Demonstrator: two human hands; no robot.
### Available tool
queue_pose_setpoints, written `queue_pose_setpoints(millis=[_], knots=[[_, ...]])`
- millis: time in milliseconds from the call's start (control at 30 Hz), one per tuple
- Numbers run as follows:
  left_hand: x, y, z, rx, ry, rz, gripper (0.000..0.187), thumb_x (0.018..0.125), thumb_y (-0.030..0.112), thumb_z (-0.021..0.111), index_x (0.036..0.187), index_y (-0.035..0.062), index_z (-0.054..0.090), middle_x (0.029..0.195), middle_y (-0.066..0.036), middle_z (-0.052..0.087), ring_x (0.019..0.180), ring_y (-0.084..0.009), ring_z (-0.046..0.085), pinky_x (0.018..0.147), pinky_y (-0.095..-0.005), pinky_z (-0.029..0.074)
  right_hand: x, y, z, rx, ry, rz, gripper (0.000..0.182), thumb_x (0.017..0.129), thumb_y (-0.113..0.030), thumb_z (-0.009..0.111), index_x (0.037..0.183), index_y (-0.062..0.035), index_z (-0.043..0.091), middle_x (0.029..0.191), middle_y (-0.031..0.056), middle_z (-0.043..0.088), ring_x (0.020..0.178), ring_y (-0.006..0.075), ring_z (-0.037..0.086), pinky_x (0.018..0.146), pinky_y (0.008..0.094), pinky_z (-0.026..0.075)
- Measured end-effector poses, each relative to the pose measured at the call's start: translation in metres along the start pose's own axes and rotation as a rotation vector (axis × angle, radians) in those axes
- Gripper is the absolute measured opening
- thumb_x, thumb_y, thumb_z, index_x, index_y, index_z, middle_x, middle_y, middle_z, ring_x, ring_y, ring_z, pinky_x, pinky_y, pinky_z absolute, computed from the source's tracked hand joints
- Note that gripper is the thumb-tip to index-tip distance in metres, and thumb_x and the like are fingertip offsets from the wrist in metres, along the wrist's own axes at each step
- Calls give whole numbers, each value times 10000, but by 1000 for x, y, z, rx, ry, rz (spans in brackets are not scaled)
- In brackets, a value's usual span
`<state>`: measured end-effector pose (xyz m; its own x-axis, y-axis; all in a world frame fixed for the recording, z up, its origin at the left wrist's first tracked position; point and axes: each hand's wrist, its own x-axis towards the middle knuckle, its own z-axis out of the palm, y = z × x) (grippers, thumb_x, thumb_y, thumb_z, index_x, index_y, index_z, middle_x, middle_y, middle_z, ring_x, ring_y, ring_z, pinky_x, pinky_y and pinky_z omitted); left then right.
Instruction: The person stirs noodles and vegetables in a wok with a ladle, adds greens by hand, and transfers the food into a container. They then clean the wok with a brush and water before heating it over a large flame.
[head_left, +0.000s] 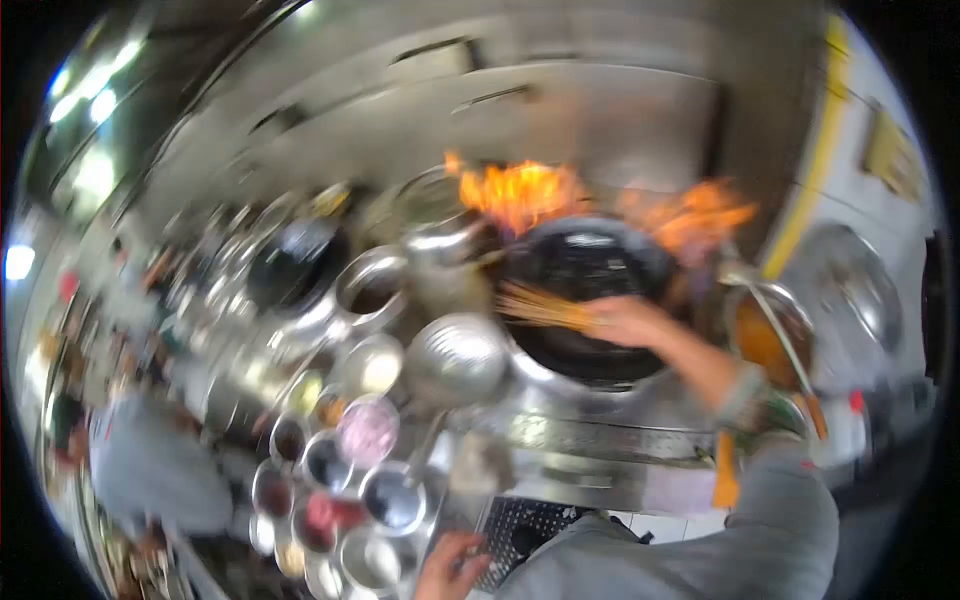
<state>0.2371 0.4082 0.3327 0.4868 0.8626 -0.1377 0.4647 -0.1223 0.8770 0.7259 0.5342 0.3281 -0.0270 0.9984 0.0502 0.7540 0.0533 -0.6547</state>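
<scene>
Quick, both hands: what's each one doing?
Left hand: rests at the counter edge; grip cannot be told.
Right hand: closed on bamboo brush over wok.

A wok (585, 290) is being kept at the stove's (590, 440) back edge, flames (520, 192) behind it, small bowls (365, 430) being clustered toward the left front corner.

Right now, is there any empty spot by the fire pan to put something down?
Little. A bare steel ledge runs in front of the wok, between the round lid and the orange pot. Left of it, small bowls crowd together. The right hand holds a bamboo brush over the wok.
</scene>
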Motion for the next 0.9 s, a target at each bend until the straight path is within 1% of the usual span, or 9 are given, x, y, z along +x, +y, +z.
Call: queue_pose_setpoints(millis=[100, 200, 233, 300, 367, 467, 567, 833, 900], knots=[[-16, 9, -17, -13, -26, -136, 320, 887, 244, 676, 1148, 64, 636, 1090, -125, 601, 979, -269, 614, 835, -340, 493, -53, -89, -83, -510, -408, 283, 404, 833, -411, 639, 1123, -132, 676, 1021, 155, 688, 922, 323, 664, 801, 418, 527], [-16, 0, -8, -21, 51, 74, 322, 912, 240, 636, 1165, 44, 599, 1096, -139, 585, 1019, -295, 591, 871, -363, 474, -65, 1, -110, -731, -126, 531, 368, 721, -219, 742, 1064, -88, 710, 997, 194, 683, 947, 355, 656, 868, 429, 513], [4, 7, -6, -25, 14, 150, 321, 917, 236, 626, 1164, 35, 586, 1101, -140, 577, 1037, -305, 581, 889, -372, 466, -50, 49, -98, -752, 141, 348, 394, 736, -169, 710, 1119, -80, 685, 974, 225, 670, 957, 374, 645, 857, 445, 508], [23, 31, -4, -4, -15, 209, 323, 915, 221, 623, 1176, 38, 577, 1113, -138, 570, 1049, -306, 573, 903, -374, 462, -7, 57, -48, -712, 213, 488, 398, 762, -113, 651, 1156, -63, 654, 966, 243, 660, 947, 399, 633, 828, 452, 504], [24, 38, 0, 23, -26, 263, 325, 913, 207, 621, 1189, 41, 569, 1126, -136, 563, 1062, -307, 564, 916, -375, 458, 9, 89, -10, -407, 324, 132, 366, 794, -107, 613, 1154, -50, 639, 959, 237, 660, 923, 404, 634, 802, 461, 499], [6, 21, -1, -20, -11, 261, 300, 903, 195, 615, 1155, 37, 572, 1124, -139, 540, 1078, -315, 550, 917, -385, 455, -4, 126, -50, -456, 7, -61, 333, 821, -140, 617, 1134, -28, 642, 1013, 223, 658, 924, 399, 632, 808, 456, 491], [1, 22, -1, 41, 11, 133, 329, 871, 205, 638, 1149, 38, 582, 1133, -148, 547, 1124, -326, 527, 950, -402, 437, -22, 70, -93, -531, -154, 153, 306, 831, -160, 622, 1105, -27, 653, 1004, 212, 668, 917, 393, 640, 796, 463, 493], [215, 83, 164, 173, 102, 808, 352, 686, 282, 715, 963, 68, 677, 1070, -171, 571, 1064, -342, 535, 881, -422, 449, 67, 151, 6, -417, 348, -243, 259, 856, -215, 638, 1027, -24, 680, 980, 184, 695, 899, 375, 661, 765, 481, 496], [239, 94, 202, 459, 81, 816, 426, 708, 326, 686, 1012, 26, 678, 1149, -188, 566, 1100, -336, 525, 902, -424, 440, 28, 66, -39, -146, -245, 156, 538, 855, -436, 641, 1280, -119, 545, 1091, 209, 651, 942, 350, 651, 857, 468, 498]])
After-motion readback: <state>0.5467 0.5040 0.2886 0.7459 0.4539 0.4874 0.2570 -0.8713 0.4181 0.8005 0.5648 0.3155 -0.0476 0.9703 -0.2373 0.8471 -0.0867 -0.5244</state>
